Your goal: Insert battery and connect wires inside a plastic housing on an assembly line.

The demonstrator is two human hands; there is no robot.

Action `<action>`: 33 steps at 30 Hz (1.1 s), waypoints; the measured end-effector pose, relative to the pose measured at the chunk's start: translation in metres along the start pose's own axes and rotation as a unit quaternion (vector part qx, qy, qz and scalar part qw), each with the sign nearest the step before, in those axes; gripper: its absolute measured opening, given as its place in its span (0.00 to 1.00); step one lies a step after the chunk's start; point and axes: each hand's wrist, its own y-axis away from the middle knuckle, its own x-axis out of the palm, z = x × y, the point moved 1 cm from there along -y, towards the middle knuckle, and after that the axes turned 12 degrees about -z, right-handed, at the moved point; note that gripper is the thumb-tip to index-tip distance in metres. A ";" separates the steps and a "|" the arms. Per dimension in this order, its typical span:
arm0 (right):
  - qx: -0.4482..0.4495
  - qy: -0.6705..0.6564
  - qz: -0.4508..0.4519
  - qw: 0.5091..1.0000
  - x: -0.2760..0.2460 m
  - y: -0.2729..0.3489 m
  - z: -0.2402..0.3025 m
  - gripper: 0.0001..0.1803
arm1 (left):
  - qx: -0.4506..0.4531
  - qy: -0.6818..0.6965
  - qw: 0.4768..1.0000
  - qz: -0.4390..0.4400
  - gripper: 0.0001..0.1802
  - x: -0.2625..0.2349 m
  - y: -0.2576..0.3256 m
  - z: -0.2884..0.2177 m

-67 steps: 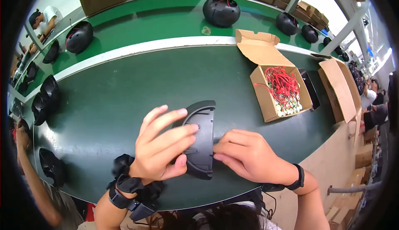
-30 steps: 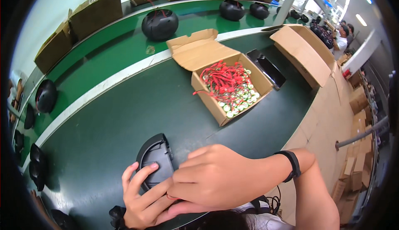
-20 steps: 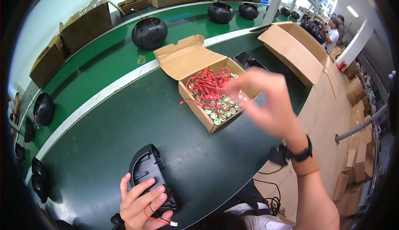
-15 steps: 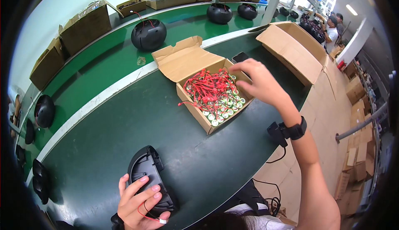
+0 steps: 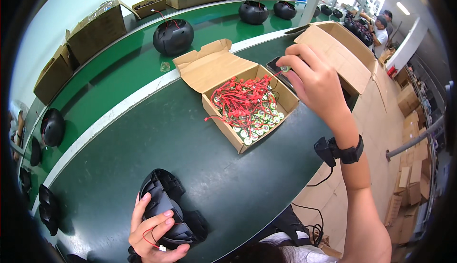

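In the lower left, my left hand (image 5: 151, 232) grips a black plastic half-shell (image 5: 161, 197) on the dark green table. A thin red and black wire with a white connector (image 5: 162, 248) hangs by its fingers. Farther off stands an open cardboard box (image 5: 227, 132) holding several green-wrapped battery cells (image 5: 259, 126) under a tangle of red leads (image 5: 238, 99). Over that box's right edge, my right hand (image 5: 316, 80) pinches one battery cell (image 5: 285, 68) between thumb and fingers. A red lead runs from this cell toward the pile.
Beside the box, partly behind my right hand, lies a dark flat object (image 5: 273, 64). A larger open carton (image 5: 328, 56) stands to the right. Along a green conveyor (image 5: 119, 63) sit several round black housings (image 5: 173, 37). Other people (image 5: 381, 30) are at the far right.
My right hand has lifted from the box's edge up and right, now with a battery cell in its fingers. My left hand has tilted the half-shell slightly leftward.
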 end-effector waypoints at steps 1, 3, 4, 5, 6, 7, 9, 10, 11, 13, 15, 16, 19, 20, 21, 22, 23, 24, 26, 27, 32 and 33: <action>0.033 -0.052 0.016 0.998 0.002 -0.001 0.002 0.10 | 0.000 0.001 1.000 0.001 0.25 -0.002 0.002 0.004; 0.087 -0.113 0.045 0.989 0.006 -0.001 0.003 0.08 | 0.023 0.009 0.999 0.037 0.30 -0.007 0.003 0.008; 0.087 -0.114 0.045 0.989 0.010 0.001 0.003 0.08 | 0.023 0.009 0.999 0.038 0.30 -0.007 0.003 0.008; 0.111 -0.128 0.030 0.985 0.015 0.004 0.001 0.05 | 0.022 0.009 0.999 0.034 0.29 -0.007 0.003 0.008; 0.134 -0.141 0.016 0.981 0.018 0.004 -0.001 0.04 | 0.022 0.010 0.999 0.029 0.28 -0.006 0.003 0.008; 0.135 -0.140 0.016 0.981 0.017 0.004 -0.005 0.04 | 0.023 0.010 0.999 0.030 0.28 -0.006 0.003 0.009; 0.125 -0.117 0.114 0.979 0.013 0.006 -0.013 0.08 | 0.031 0.001 0.999 0.028 0.28 -0.006 0.002 0.008; 0.126 -0.116 0.114 0.978 0.011 0.006 -0.013 0.08 | 0.032 0.002 0.999 0.029 0.28 -0.005 0.002 0.008; 0.115 -0.077 0.194 0.971 0.010 0.005 -0.012 0.09 | 0.033 0.004 0.999 0.026 0.27 -0.005 0.002 0.008; 0.098 -0.021 0.291 0.952 0.012 0.011 -0.013 0.11 | 0.034 0.006 0.999 0.024 0.27 -0.006 0.002 0.009; 0.093 -0.031 0.292 0.951 0.013 0.020 -0.022 0.11 | 0.038 0.010 0.999 0.026 0.27 -0.004 0.003 0.010; 0.086 -0.043 0.293 0.951 0.012 0.024 -0.026 0.11 | 0.039 0.012 0.999 0.027 0.27 -0.003 0.003 0.012; 0.185 -0.085 0.082 0.976 0.005 0.023 -0.034 0.12 | 0.043 0.008 0.999 0.026 0.27 -0.003 0.002 0.010; 0.187 -0.084 0.083 0.975 0.006 0.025 -0.035 0.12 | 0.046 0.004 0.999 0.027 0.27 -0.003 0.002 0.010; 0.147 -0.087 0.120 0.978 0.009 0.027 -0.033 0.12 | 0.049 0.000 0.998 0.028 0.28 -0.003 0.001 0.010; 0.107 -0.089 0.157 0.978 0.011 0.027 -0.032 0.12 | 0.049 0.002 0.998 0.029 0.28 -0.003 0.001 0.009; 0.101 -0.081 0.190 0.973 0.007 0.024 -0.027 0.12 | 0.044 -0.001 0.999 0.032 0.28 -0.004 0.002 0.009; 0.101 -0.081 0.190 0.973 0.004 0.023 -0.029 0.12 | 0.040 -0.003 0.999 0.034 0.29 -0.003 0.003 0.009; 0.269 -0.167 -0.029 0.948 -0.007 0.021 -0.042 0.13 | 0.042 -0.001 0.999 0.031 0.29 -0.003 0.001 0.008; 0.310 -0.181 0.040 0.933 -0.020 0.018 -0.045 0.15 | 0.044 0.000 0.999 0.028 0.29 -0.005 0.001 0.007; 0.407 -0.515 0.092 0.748 -0.021 0.024 -0.003 0.18 | 0.040 -0.003 0.998 0.038 0.32 -0.008 0.007 0.017; 0.384 -0.522 0.085 0.756 -0.019 0.021 0.014 0.16 | 0.045 -0.008 0.998 0.052 0.33 -0.011 0.008 0.017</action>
